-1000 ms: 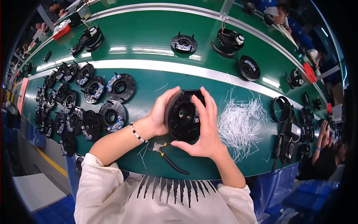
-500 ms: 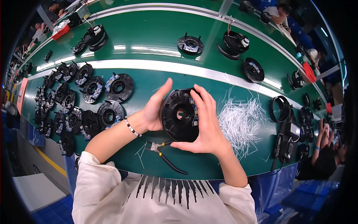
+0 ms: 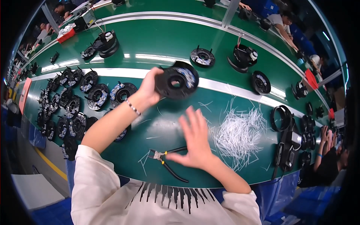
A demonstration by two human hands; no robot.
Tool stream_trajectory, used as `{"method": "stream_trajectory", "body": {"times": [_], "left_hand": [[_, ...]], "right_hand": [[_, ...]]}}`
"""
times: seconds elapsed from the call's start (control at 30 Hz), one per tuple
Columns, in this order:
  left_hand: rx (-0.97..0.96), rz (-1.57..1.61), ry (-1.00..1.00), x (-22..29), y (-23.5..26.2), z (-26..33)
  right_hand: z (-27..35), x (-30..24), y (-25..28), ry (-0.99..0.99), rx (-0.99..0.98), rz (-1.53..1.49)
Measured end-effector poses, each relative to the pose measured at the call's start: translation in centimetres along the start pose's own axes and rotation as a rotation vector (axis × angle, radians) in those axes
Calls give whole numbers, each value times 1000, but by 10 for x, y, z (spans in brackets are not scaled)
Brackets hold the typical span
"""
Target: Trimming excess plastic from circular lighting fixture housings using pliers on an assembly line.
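Note:
My left hand [image 3: 150,87] grips a round black plastic housing [image 3: 168,87] by its left side, raised above the green bench near the metal strip. A blue circuit board curves along the housing's upper right, and a hole shows in its centre. Held apart from it, my right hand [image 3: 195,140] is empty, with its fingers spread and slightly blurred. Beneath that hand lie diagonal cutters [image 3: 169,168] with black and yellow handles, jaws toward the left. Right of it spreads a pile of white cut cable-tie-like strips [image 3: 242,133].
Several similar black housings [image 3: 98,96] with boards crowd the bench's left side. Beyond the metal strip, other housings [image 3: 202,57] sit on a green belt-like surface. A black ring [image 3: 281,118] and dark devices stand at right. Other people work around the edges.
My left hand has carried the housing up and away toward the metal strip. My right hand has let go of it and opened lower down, over the cutters.

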State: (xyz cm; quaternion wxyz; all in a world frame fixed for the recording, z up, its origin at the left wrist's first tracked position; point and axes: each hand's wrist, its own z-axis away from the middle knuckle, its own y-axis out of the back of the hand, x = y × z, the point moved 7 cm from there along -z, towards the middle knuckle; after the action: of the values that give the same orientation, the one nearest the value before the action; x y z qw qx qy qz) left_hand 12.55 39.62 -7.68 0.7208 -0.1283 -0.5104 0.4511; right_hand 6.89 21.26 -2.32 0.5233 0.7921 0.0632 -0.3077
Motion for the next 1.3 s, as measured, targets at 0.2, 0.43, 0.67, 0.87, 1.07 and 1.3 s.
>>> {"method": "stream_trajectory", "body": {"times": [0.2,0.43,0.67,0.87,1.07,1.3], "left_hand": [[250,-100,-222,68,77,-94],[810,-991,-712,157,112,-117],[-152,-1345,-1681,93,-200,-66],[-555,-1856,-1676,-55,-310,-180],[-471,-1972,-1466,-85,-327,-239],[-624,-1873,-1371,-57,-341,-224]], "right_hand": [[53,-26,-38,157,-728,186],[59,-17,-19,221,-538,160],[41,75,84,-3,-128,279],[16,207,220,-659,422,489],[-4,280,224,-807,341,522],[-45,304,220,-742,335,637]]}}
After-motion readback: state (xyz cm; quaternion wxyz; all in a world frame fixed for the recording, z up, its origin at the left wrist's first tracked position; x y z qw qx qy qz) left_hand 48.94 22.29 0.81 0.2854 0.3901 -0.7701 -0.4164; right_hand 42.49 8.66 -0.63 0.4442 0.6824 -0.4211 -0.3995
